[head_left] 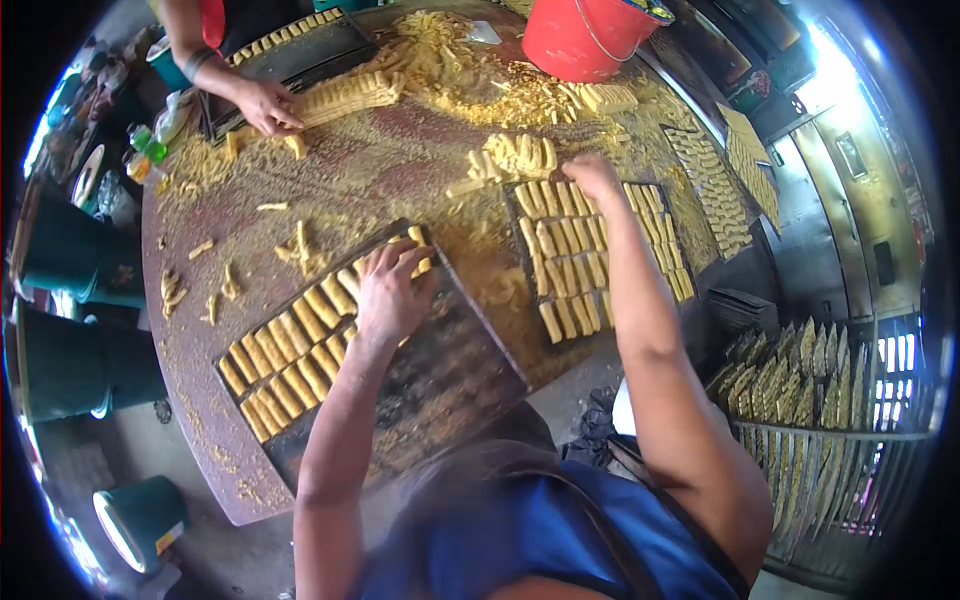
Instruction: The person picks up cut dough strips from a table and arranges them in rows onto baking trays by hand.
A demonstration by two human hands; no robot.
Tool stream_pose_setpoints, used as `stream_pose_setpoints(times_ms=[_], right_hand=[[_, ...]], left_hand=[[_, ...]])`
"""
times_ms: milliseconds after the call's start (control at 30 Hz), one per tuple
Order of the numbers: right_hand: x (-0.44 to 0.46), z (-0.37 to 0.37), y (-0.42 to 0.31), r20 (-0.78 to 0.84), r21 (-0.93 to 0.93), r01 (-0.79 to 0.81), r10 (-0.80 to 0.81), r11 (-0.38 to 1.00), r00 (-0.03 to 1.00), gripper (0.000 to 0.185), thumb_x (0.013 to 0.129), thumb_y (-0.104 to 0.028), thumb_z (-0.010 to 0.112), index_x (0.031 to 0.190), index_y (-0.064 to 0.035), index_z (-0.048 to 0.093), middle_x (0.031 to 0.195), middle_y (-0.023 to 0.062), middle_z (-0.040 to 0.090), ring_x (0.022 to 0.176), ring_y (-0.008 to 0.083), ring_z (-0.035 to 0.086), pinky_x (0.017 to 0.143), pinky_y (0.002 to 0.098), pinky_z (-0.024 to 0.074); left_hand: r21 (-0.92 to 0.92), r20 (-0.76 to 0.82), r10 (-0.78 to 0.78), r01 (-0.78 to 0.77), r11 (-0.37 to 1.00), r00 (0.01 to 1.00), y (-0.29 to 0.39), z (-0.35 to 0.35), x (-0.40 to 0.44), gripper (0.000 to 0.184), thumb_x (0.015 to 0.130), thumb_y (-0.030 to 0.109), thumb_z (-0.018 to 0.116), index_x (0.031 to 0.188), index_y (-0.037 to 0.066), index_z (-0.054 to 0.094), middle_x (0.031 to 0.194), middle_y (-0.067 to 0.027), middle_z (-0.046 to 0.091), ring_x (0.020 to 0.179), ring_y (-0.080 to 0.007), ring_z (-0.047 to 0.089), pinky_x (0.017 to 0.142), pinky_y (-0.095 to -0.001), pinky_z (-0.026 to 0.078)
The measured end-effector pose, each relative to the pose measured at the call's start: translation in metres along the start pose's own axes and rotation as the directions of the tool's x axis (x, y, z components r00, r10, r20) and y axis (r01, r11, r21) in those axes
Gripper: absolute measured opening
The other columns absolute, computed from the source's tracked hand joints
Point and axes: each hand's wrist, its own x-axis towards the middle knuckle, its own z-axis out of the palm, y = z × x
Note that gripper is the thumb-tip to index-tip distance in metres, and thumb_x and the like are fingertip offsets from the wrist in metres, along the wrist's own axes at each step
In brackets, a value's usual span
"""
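My left hand (393,290) is over the upper end of a dark tray (440,370), its fingers bent around dough sticks there; what it grips is partly hidden. Two rows of dough sticks (290,335) lie on that tray to the left of the hand. My right hand (594,178) reaches past the top edge of a second tray, fingers curled, beside a heap of loose dough sticks (520,156). Whatever those fingers hold is too small to make out. Several rows of sticks (575,235) fill the second tray, partly hidden by my right forearm.
Another person's hand (268,106) touches dough strips at the upper left, near another tray. A red bucket (590,38) stands at the table's far side. Crumbs and loose pieces lie across the round table (190,380). A rack of filled trays (800,390) stands at right.
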Motion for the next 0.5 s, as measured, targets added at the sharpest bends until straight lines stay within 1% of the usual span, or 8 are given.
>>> stream_pose_setpoints(times_ms=[67, 133, 200, 267, 333, 400, 467, 500], right_hand=[[0.018, -0.017, -0.019, 0.096, 0.405, -0.238, 0.218, 0.883, 0.971, 0.026, 0.086, -0.025, 0.072, 0.093, -0.001, 0.068, 0.08, 0.0078, 0.069, 0.058, 0.0186, 0.06, 0.051, 0.0328, 0.0493], [0.056, -0.004, -0.01, 0.25, 0.376, -0.42, 0.345, 0.826, 0.904, 0.032, 0.085, -0.025, 0.073, 0.105, 0.0007, 0.069, 0.094, 0.0147, 0.071, 0.068, 0.0211, 0.065, 0.06, 0.0356, 0.0547], [0.088, 0.03, 0.013, 0.365, 0.361, -0.435, 0.304, 0.825, 0.88, 0.031, 0.085, -0.023, 0.073, 0.106, -0.0015, 0.069, 0.094, 0.0138, 0.071, 0.074, 0.022, 0.067, 0.067, 0.0359, 0.0567], [0.092, 0.043, 0.008, 0.446, 0.463, -0.487, 0.28, 0.741, 0.85, 0.03, 0.084, -0.03, 0.073, 0.106, -0.0108, 0.069, 0.098, 0.0087, 0.069, 0.078, 0.02, 0.065, 0.067, 0.0377, 0.0572], [0.089, 0.051, -0.004, 0.477, 0.441, -0.591, 0.381, 0.675, 0.792, 0.031, 0.088, -0.035, 0.068, 0.108, -0.0121, 0.068, 0.102, 0.0091, 0.068, 0.086, 0.0212, 0.066, 0.07, 0.0387, 0.0554], [0.107, 0.068, -0.003, 0.5, 0.372, -0.571, 0.361, 0.732, 0.787, 0.034, 0.091, -0.037, 0.064, 0.112, -0.0104, 0.067, 0.103, 0.0105, 0.068, 0.091, 0.0218, 0.065, 0.076, 0.0396, 0.0545], [0.105, 0.081, -0.001, 0.495, 0.355, -0.479, 0.274, 0.803, 0.825, 0.039, 0.093, -0.039, 0.061, 0.115, -0.0067, 0.065, 0.107, 0.0142, 0.067, 0.097, 0.0252, 0.064, 0.084, 0.0404, 0.0531], [0.103, 0.093, -0.004, 0.296, 0.216, -0.312, 0.242, 0.925, 0.924, 0.042, 0.093, -0.039, 0.06, 0.116, -0.004, 0.065, 0.108, 0.0154, 0.067, 0.098, 0.0272, 0.064, 0.086, 0.0403, 0.0526]], left_hand=[[-0.081, 0.077, -0.006, 0.012, 0.997, 0.997, 0.017, 0.04, 0.045, 0.034, 0.082, 0.021, 0.073, 0.114, 0.01, 0.07, 0.123, -0.0119, 0.063, 0.116, -0.0331, 0.058, 0.101, -0.0463, 0.044], [-0.1, 0.143, -0.046, 0.061, 0.993, 0.989, 0.028, 0.092, 0.094, 0.039, 0.082, 0.024, 0.073, 0.119, 0.011, 0.067, 0.13, -0.0136, 0.059, 0.119, -0.0345, 0.057, 0.104, -0.0464, 0.044], [-0.092, 0.317, -0.184, 0.223, 0.97, 0.93, 0.039, 0.138, 0.14, 0.059, 0.084, 0.035, 0.073, 0.138, 0.018, 0.055, 0.148, -0.0198, 0.043, 0.132, -0.0383, 0.047, 0.11, -0.0478, 0.04], [0.063, 0.275, -0.194, 0.183, 0.981, 0.942, 0.032, 0.185, 0.168, 0.07, 0.084, 0.041, 0.072, 0.146, 0.022, 0.046, 0.153, -0.0235, 0.034, 0.138, -0.04, 0.039, 0.11, -0.0506, 0.04], [-0.021, 0.347, -0.271, 0.296, 0.955, 0.898, 0.036, 0.202, 0.189, 0.075, 0.084, 0.045, 0.072, 0.15, 0.025, 0.041, 0.149, -0.0234, 0.037, 0.138, -0.0401, 0.038, 0.11, -0.0507, 0.039], [0.001, 0.386, -0.369, 0.4, 0.917, 0.846, 0.039, 0.21, 0.198, 0.074, 0.085, 0.048, 0.07, 0.15, 0.027, 0.041, 0.144, -0.0197, 0.042, 0.133, -0.0387, 0.044, 0.109, -0.0496, 0.039], [0.094, 0.354, -0.362, 0.352, 0.931, 0.862, 0.042, 0.215, 0.196, 0.074, 0.086, 0.052, 0.068, 0.15, 0.029, 0.04, 0.138, -0.0171, 0.045, 0.128, -0.0358, 0.048, 0.107, -0.0528, 0.04], [0.16, 0.352, -0.355, 0.318, 0.935, 0.866, 0.048, 0.211, 0.196, 0.074, 0.086, 0.055, 0.066, 0.15, 0.03, 0.039, 0.139, -0.0171, 0.045, 0.129, -0.0345, 0.048, 0.105, -0.0555, 0.04]])
